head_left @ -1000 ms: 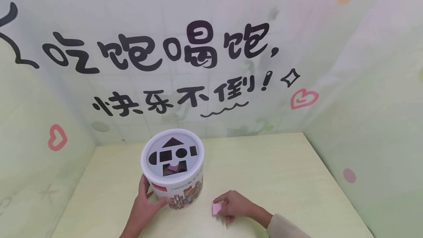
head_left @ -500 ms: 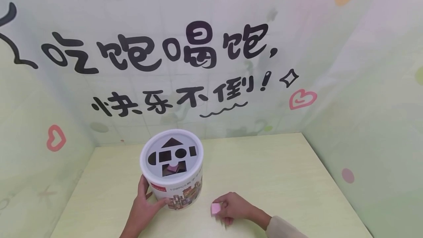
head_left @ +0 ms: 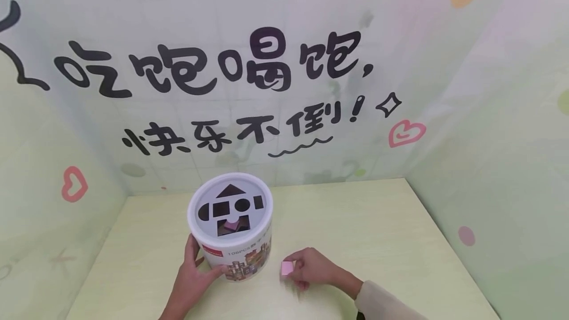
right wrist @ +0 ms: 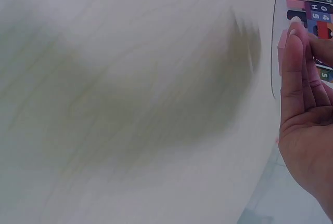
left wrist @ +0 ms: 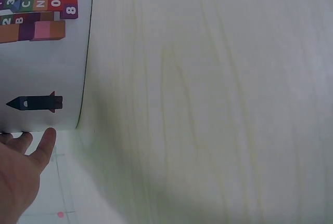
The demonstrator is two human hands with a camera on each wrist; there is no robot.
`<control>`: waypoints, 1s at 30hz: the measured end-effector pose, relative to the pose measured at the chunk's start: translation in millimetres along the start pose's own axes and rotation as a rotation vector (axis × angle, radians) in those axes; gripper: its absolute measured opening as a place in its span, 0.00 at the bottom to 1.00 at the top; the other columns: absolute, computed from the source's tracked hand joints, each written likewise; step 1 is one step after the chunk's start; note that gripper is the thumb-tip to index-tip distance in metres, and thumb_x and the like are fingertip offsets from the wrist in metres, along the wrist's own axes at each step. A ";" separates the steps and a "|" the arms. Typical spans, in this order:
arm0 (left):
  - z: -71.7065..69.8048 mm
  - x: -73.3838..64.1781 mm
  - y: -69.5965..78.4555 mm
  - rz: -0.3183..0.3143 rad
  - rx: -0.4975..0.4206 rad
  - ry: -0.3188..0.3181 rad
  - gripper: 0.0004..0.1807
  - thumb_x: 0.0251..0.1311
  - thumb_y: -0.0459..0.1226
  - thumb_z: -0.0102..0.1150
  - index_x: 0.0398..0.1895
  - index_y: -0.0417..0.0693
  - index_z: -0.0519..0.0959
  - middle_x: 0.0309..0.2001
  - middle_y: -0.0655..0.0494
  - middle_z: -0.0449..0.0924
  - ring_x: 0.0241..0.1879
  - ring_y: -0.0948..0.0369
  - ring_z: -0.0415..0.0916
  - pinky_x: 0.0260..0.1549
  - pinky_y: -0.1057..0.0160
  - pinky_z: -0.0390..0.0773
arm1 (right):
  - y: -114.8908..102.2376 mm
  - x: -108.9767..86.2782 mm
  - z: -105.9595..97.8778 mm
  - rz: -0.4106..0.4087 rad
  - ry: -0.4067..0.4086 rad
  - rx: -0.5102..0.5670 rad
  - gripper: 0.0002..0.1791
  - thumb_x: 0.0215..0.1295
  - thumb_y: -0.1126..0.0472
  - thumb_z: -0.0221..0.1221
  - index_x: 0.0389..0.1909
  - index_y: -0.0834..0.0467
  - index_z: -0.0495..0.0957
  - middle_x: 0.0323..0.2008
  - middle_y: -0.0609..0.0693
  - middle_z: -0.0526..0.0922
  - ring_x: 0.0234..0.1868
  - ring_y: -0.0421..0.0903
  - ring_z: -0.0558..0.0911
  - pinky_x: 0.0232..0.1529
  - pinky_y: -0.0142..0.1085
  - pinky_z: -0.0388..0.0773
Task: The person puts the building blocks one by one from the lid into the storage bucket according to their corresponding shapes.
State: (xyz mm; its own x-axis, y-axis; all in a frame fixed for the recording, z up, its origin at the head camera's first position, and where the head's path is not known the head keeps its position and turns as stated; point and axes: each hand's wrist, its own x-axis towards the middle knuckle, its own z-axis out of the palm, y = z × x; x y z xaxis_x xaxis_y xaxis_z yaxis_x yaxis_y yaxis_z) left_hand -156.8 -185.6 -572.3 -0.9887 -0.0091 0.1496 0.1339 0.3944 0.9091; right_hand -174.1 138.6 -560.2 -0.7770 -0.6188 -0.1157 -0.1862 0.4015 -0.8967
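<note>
A round white bucket (head_left: pixel 242 251) with shape cutouts in its lid and printed blocks on its side stands on the table. My left hand (head_left: pixel 193 275) grips its left side, thumb across the front and fingers round the back. In the left wrist view, the fingertips of the left hand (left wrist: pixel 23 172) meet the bucket's edge. My right hand (head_left: pixel 315 266) pinches a small pink block (head_left: pixel 286 267) between thumb and fingers, just right of the bucket. The right wrist view has the pink block (right wrist: pixel 282 52) mostly behind the fingers. Through the lid's largest cutout, another pink piece (head_left: pixel 232 226) shows.
The pale wooden table (head_left: pixel 355 221) reaches back to a printed wall (head_left: pixel 311 162) with black lettering. Side walls (head_left: pixel 511 186) close it in on the left and right.
The right hand, with the pink block, has risen slightly in the head view and moved a little left. The left hand and the bucket have stayed in place.
</note>
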 end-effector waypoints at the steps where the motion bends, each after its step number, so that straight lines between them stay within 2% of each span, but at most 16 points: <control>1: -0.3 0.2 -0.4 0.000 0.003 -0.001 0.63 0.39 0.44 0.73 0.69 0.69 0.33 0.69 0.46 0.43 0.66 0.49 0.47 0.53 0.47 0.65 | -3.0 1.8 -2.2 0.002 0.002 0.000 0.19 0.56 0.60 0.62 0.48 0.62 0.77 0.11 0.45 0.77 0.10 0.41 0.76 0.12 0.40 0.77; 8: -1.3 1.2 -2.4 -0.011 0.002 -0.003 0.63 0.40 0.44 0.73 0.69 0.69 0.32 0.70 0.46 0.42 0.66 0.50 0.47 0.54 0.49 0.65 | -27.0 9.3 -21.6 0.048 0.016 0.019 0.20 0.55 0.60 0.62 0.50 0.61 0.76 0.15 0.49 0.78 0.13 0.45 0.78 0.18 0.49 0.78; 12: -1.0 1.2 -1.5 -0.007 0.001 -0.009 0.63 0.40 0.44 0.73 0.69 0.67 0.33 0.69 0.45 0.42 0.66 0.48 0.46 0.54 0.47 0.64 | -39.6 10.5 -34.6 0.038 0.026 0.002 0.21 0.56 0.59 0.62 0.51 0.61 0.75 0.16 0.52 0.79 0.14 0.46 0.78 0.19 0.52 0.77; 18: -1.5 1.1 0.2 -0.006 0.003 -0.006 0.63 0.40 0.44 0.73 0.70 0.67 0.33 0.69 0.44 0.43 0.66 0.48 0.46 0.54 0.46 0.65 | -56.0 10.1 -46.6 -0.006 0.013 -0.033 0.17 0.57 0.58 0.62 0.48 0.58 0.77 0.16 0.50 0.79 0.15 0.47 0.79 0.20 0.49 0.78; 25: -2.4 0.2 1.5 -0.011 -0.001 -0.007 0.63 0.39 0.44 0.73 0.69 0.69 0.33 0.70 0.46 0.42 0.66 0.50 0.46 0.54 0.48 0.64 | -70.7 8.5 -52.7 -0.022 0.008 -0.065 0.15 0.57 0.56 0.62 0.46 0.54 0.77 0.16 0.48 0.78 0.16 0.47 0.79 0.18 0.40 0.79; 30: -1.7 0.2 2.1 -0.014 0.004 -0.009 0.64 0.39 0.45 0.73 0.70 0.65 0.33 0.70 0.45 0.41 0.66 0.48 0.46 0.54 0.47 0.64 | -80.8 9.3 -55.0 -0.053 -0.006 -0.093 0.14 0.58 0.57 0.61 0.46 0.53 0.78 0.17 0.49 0.79 0.16 0.46 0.79 0.18 0.37 0.79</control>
State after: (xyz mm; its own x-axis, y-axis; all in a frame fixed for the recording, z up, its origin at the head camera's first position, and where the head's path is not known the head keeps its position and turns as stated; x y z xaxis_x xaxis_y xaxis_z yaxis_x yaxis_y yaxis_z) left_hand -156.6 -186.3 -569.7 -0.9910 -0.0063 0.1338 0.1202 0.3980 0.9095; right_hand -199.3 137.5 -465.3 -0.7612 -0.6446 -0.0721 -0.2818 0.4287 -0.8584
